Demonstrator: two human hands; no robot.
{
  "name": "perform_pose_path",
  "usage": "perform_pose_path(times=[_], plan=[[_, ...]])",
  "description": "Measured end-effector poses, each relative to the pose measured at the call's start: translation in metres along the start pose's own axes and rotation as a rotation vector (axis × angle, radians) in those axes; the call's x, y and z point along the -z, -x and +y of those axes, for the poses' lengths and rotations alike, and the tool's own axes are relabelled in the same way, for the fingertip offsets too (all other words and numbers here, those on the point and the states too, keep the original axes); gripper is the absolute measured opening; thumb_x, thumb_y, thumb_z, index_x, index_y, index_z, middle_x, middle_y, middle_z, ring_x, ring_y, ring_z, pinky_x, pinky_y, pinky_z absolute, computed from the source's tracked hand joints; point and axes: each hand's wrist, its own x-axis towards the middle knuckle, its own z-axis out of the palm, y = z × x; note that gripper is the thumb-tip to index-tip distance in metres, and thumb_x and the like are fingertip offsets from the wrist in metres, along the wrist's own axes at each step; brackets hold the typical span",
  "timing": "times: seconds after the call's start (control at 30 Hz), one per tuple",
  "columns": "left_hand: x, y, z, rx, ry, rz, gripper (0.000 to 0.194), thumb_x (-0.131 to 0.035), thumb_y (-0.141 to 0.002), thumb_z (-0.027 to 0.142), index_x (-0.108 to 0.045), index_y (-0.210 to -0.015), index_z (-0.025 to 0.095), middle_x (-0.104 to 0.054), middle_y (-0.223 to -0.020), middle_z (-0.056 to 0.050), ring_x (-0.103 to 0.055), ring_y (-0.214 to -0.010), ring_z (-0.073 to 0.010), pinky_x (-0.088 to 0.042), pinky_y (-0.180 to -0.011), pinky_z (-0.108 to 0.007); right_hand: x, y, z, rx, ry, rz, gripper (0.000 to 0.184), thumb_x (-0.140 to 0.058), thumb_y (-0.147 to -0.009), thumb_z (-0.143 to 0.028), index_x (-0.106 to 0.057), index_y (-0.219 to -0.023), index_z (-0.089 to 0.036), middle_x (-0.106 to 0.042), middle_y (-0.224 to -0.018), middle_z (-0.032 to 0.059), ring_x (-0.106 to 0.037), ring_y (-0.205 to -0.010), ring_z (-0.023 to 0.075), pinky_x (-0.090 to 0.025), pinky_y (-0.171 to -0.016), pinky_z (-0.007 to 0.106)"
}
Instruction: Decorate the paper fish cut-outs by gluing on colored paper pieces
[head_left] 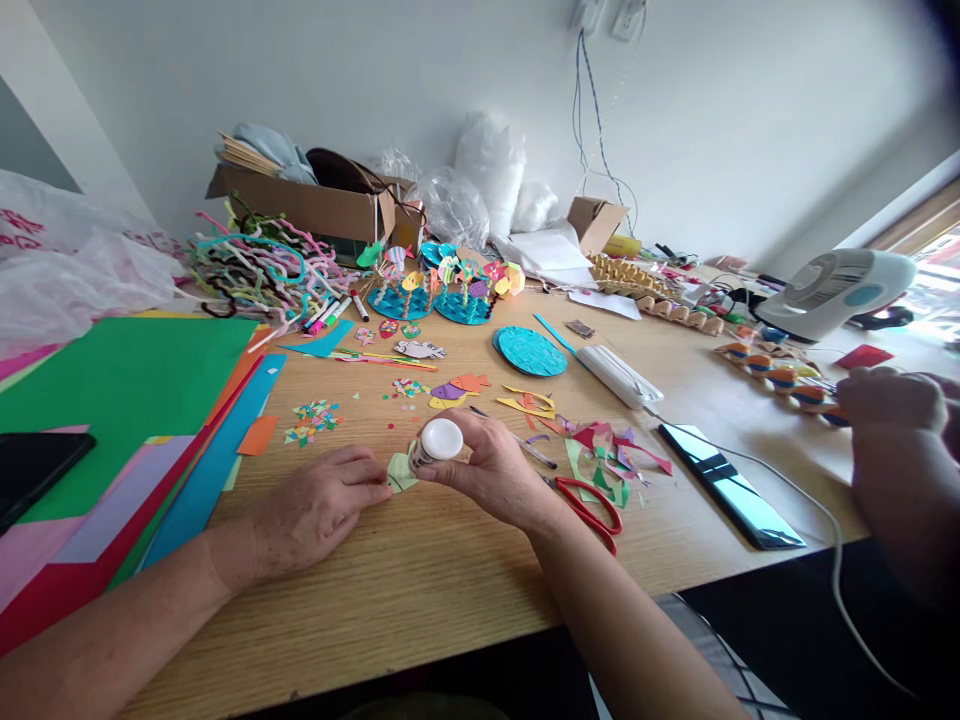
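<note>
The right hand (491, 465) grips a white-capped cylindrical bottle (441, 440); just left, pale-green paper cutout (403, 474) meets left hand (319, 505), pinch unclear.

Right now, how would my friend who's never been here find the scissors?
On the wooden table, find the right hand holding a white-capped container. Just right of its wrist, beside colourful paper scraps, lie the scissors, the only thing there with two red loop handles.
</note>
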Motion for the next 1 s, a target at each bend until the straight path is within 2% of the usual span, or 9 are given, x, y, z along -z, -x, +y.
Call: perform_pose_path(times=[1.0], plan=[[0.0011,-0.0005,0.0009,-0.002,-0.018,-0.009,0.043,-0.037,-0.078,-0.002,-0.062,-0.105,0.019,-0.064,-0.102,-0.005,-0.054,-0.101,-0.0193,-0.049,-0.086,-0.033,-0.0019,-0.0005,-0.0012,-0.011,-0.034,-0.007,0.019,-0.069,-0.075,-0.032,-0.059,-0.081,-0.016,-0.060,-0.078,0.0009,-0.054,-0.071,0.0132,-0.041,-0.065,0.023]])
